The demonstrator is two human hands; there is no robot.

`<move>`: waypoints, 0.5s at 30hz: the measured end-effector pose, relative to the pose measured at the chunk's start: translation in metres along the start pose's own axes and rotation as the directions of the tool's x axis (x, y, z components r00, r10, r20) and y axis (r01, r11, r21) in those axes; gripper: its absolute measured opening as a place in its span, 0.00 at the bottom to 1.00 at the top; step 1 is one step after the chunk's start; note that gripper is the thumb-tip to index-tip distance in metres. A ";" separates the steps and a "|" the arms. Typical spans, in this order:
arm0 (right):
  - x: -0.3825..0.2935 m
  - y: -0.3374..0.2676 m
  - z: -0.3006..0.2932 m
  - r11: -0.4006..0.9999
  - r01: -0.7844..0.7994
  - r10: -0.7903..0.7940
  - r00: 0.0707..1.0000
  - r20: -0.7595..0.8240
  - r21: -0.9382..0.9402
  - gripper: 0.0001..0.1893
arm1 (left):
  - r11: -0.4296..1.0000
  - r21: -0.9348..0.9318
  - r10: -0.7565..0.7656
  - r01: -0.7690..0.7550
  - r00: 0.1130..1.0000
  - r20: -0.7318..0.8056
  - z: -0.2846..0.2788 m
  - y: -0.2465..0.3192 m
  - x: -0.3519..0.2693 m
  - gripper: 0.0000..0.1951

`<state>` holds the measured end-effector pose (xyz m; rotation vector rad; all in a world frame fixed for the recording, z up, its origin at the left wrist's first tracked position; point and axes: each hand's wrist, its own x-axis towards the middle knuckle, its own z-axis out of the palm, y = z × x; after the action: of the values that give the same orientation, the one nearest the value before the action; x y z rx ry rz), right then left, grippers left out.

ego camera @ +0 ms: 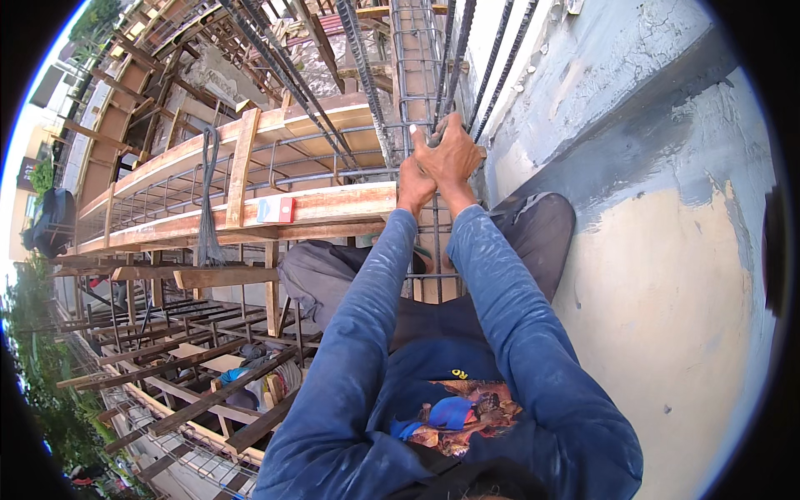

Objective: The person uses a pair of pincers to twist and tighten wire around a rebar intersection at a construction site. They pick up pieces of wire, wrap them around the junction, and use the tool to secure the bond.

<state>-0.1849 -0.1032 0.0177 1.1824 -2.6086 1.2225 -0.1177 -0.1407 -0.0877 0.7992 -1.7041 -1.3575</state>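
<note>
My left hand [415, 182] and my right hand [452, 156] are pressed together at the foot of upright ribbed rebars [461, 56], over a rebar cage [417, 75] with tied stirrups. My right hand is above and overlaps my left. Its fingers curl around a dark object [435, 137], mostly hidden; whether it is a tool or a bar cannot be told. My left fingers are largely covered, so their grip is unclear. Beneath my forearms the cage continues between my bent knees.
Wooden formwork [337, 205] runs left, with a bundle of tie wire [210, 187] draped over it and a red-and-white box [275, 210] on its edge. A plastered wall [656, 300] stands close at right. Below left, a person [250, 381] is among timber beams [206, 400].
</note>
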 end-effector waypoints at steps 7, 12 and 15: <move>0.004 0.025 -0.008 0.922 0.158 -0.214 0.969 0.127 0.353 0.49 | 0.959 -0.177 -0.150 0.219 0.929 0.337 -0.025 0.010 0.015 0.19; 0.012 0.058 -0.010 0.763 -0.132 -0.337 0.753 0.565 0.632 0.37 | 0.977 -0.058 -0.130 0.205 0.790 0.599 -0.034 0.012 0.019 0.26; 0.012 0.062 -0.014 0.498 -0.176 -0.515 0.728 0.452 0.849 0.36 | 0.952 0.113 -0.281 0.286 0.657 0.699 -0.037 0.018 0.025 0.32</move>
<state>-0.2375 -0.0761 -0.0086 2.3847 -1.9329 2.6061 -0.0975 -0.1752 -0.0616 0.5733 -2.2149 -2.0863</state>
